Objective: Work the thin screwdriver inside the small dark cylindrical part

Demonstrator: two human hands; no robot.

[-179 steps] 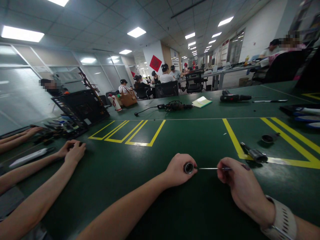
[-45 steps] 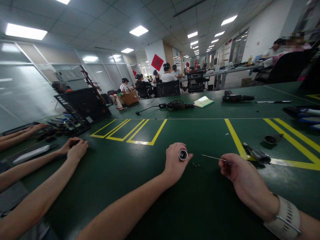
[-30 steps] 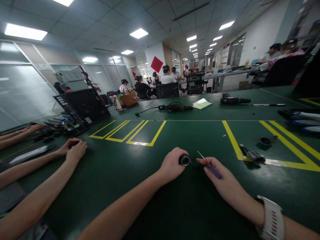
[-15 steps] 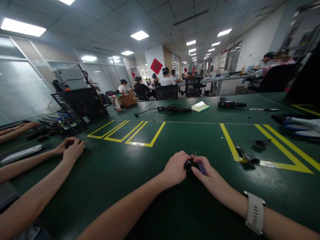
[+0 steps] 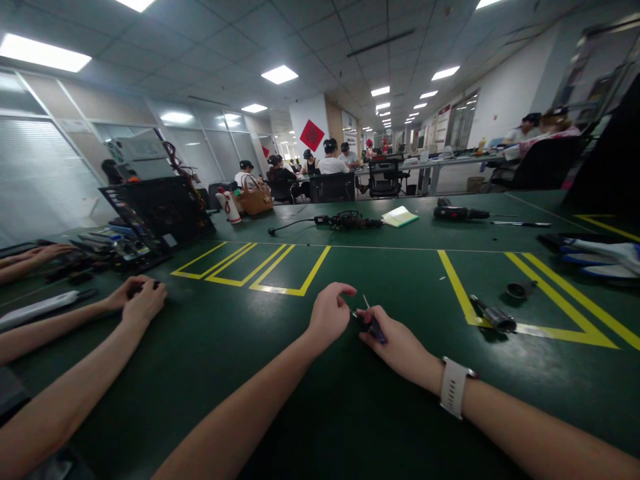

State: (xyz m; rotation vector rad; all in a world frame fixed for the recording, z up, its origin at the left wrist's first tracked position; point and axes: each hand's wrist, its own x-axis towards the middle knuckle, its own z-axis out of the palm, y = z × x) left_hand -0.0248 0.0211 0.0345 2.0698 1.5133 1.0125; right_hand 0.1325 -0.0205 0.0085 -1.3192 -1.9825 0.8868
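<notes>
My right hand (image 5: pixel 397 340) is closed around a small screwdriver (image 5: pixel 379 331) with a purple handle, its thin shaft pointing up and to the left. My left hand (image 5: pixel 329 315) faces it with the index finger lifted and bent over, the other fingers curled. Between the two hands shows a small dark part (image 5: pixel 356 314), close against my left fingers and mostly hidden. Farther right lie a dark metal cylinder (image 5: pixel 495 315) with a narrow stem and a short dark cup-shaped piece (image 5: pixel 520 289), both by the yellow tape lines.
A power drill (image 5: pixel 460 212), a pen (image 5: pixel 520 224), a notepad (image 5: pixel 400 216) and a black cabled device (image 5: pixel 347 220) lie along the far side. Blue-and-white tools (image 5: pixel 600 257) lie at right. A co-worker's hands (image 5: pixel 137 298) work at left, near a white tool (image 5: pixel 40 311).
Both hands have shifted left. My left index finger has lifted and opened away from the dark part, which now shows less. The screwdriver moved along in my right hand.
</notes>
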